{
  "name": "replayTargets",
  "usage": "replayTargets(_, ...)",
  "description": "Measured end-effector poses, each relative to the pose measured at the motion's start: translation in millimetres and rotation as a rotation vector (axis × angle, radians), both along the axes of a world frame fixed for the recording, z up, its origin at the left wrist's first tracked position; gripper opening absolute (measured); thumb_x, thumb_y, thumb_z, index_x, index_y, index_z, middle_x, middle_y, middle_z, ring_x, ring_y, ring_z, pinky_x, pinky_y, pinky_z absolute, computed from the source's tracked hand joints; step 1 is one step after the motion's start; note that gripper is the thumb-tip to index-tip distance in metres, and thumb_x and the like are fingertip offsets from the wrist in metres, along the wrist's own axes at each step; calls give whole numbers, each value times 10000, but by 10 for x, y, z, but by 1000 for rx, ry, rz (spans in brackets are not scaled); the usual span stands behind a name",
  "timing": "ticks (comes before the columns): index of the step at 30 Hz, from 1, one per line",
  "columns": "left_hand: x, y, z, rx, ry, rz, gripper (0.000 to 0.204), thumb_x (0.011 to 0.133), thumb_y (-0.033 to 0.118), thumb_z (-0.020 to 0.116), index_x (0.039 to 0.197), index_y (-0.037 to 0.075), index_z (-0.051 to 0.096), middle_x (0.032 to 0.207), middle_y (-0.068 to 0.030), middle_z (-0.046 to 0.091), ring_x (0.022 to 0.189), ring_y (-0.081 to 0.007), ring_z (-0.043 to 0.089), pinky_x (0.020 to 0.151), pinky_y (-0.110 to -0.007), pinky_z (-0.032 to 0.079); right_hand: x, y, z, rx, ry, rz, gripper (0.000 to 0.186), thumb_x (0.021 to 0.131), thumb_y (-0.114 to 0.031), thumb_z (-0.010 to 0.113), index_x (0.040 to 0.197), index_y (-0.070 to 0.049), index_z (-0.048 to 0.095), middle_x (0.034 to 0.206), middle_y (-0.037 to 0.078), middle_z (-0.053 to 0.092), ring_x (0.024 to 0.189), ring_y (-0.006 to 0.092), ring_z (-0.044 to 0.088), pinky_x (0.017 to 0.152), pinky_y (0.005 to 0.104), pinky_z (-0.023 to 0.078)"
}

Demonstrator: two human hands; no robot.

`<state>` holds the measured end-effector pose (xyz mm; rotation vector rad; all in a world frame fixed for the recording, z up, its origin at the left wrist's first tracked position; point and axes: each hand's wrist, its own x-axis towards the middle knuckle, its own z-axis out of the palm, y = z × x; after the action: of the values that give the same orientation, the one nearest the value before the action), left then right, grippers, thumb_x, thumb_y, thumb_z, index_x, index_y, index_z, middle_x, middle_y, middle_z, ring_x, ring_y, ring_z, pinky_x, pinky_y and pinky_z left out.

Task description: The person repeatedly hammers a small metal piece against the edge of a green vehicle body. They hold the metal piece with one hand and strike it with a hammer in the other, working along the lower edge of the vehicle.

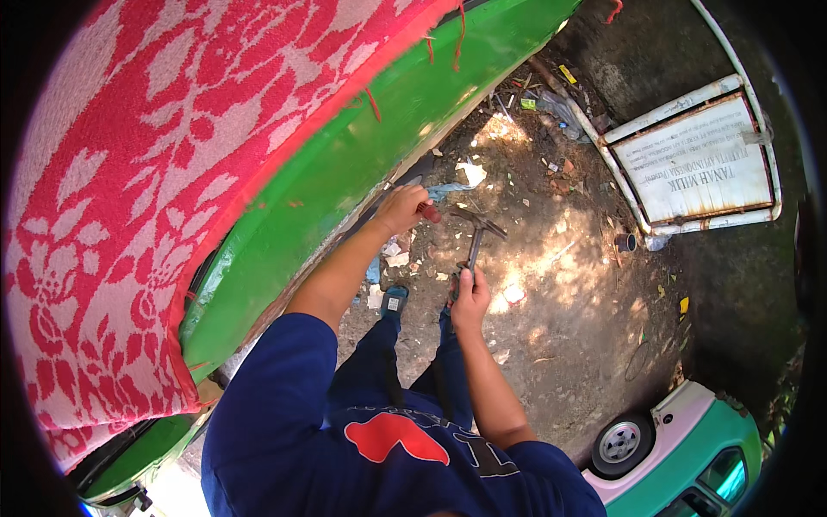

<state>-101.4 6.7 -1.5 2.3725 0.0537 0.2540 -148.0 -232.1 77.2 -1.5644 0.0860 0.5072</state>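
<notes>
My left hand [401, 209] is closed around a red-handled screwdriver [429, 213]. Its thin shaft points left, toward the lower edge of a green vehicle body [345, 164]; whether the tip touches the edge is hard to make out. In my right hand [471, 299], the fingers are wrapped round the handle of a hammer [476, 229]. The hammer stands with its head up and away from me, just right of the screwdriver's handle and apart from it.
A red and white patterned cloth [164, 172] covers the green body. Paint flakes and rubbish [473, 173] litter the dirt ground. To the right are a white-framed sign [702, 164] and a short pipe [625, 242]; a green and white car [689, 448] stands at lower right.
</notes>
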Motion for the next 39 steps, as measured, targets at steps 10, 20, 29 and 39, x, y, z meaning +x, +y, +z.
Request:
replayTargets(10, 187, 119, 49, -323, -11, 208, 157, 869, 108, 667, 834, 32, 534, 809, -153, 582, 761, -348, 575, 682, -415, 453, 211, 194, 145, -213, -315, 199, 281, 1006, -231, 564, 1153, -3, 636, 725, -32, 533, 622, 46, 457, 548, 222, 372)
replayTargets(20, 277, -16, -16, -389, -96, 399, 142, 836, 84, 664, 849, 30, 533, 788, -142, 540, 747, -334, 546, 702, -400, 444, 457, 192, 115, -458, -379, 410, 337, 1010, -263, 556, 1208, 3, 615, 691, -17, 565, 563, 54, 497, 503, 236, 402)
replayTargets(29, 159, 14, -36, -476, -171, 495, 134, 867, 96, 643, 861, 31, 527, 812, -164, 547, 752, -355, 533, 699, -402, 435, 662, 328, 378, -271, -241, 262, 293, 1005, -236, 561, 1175, -2, 611, 642, -33, 475, 562, 45, 408, 507, 216, 347)
replayTargets(39, 88, -54, -43, -450, -268, 452, 221, 866, 81, 688, 785, 22, 491, 767, -137, 511, 717, -338, 510, 656, -406, 419, 542, 255, 385, -150, -179, 287, 299, 990, -192, 593, 1201, 17, 624, 728, -22, 547, 639, 47, 476, 562, 218, 395)
